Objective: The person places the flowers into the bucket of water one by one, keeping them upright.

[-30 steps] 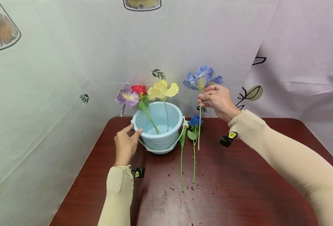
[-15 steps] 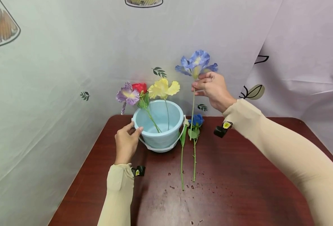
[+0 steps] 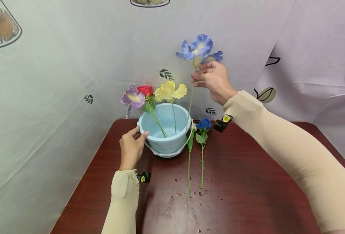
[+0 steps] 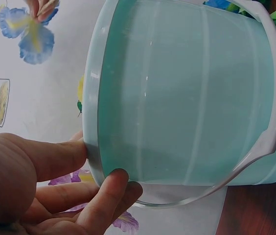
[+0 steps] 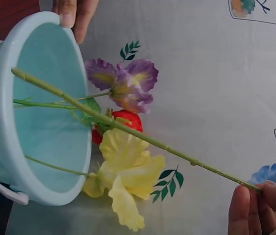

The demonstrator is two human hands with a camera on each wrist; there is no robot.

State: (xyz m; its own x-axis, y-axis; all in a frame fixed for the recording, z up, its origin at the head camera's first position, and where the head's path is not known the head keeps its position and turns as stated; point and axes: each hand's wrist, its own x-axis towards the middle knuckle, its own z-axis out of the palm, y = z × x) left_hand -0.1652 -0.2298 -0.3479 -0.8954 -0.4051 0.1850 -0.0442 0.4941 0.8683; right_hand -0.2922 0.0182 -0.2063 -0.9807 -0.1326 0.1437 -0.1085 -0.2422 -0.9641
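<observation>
My left hand (image 3: 131, 146) holds the left rim of a light blue bucket (image 3: 166, 145), thumb and fingers on either side of the edge in the left wrist view. A purple flower (image 3: 133, 97), a red flower (image 3: 145, 90) and a yellow flower (image 3: 170, 91) lean in the bucket. High at the right, my right hand (image 3: 214, 81) pinches the stem of a light-blue iris (image 3: 198, 48) just below its bloom. That stem (image 5: 143, 140) slants down, its lower end overlapping the bucket's opening in the right wrist view.
On the dark red table (image 3: 242, 182), right of the bucket, lie a blue rose (image 3: 204, 124) and a green-stemmed flower (image 3: 189, 169) whose pale head is partly behind the bucket's handle (image 3: 188, 139). Water drops dot the tabletop. A printed cloth (image 3: 114, 48) hangs behind.
My right hand has lifted the iris and carried it left, so its stem end has gone from beside the bucket to its right rim. The left hand stays on the bucket.
</observation>
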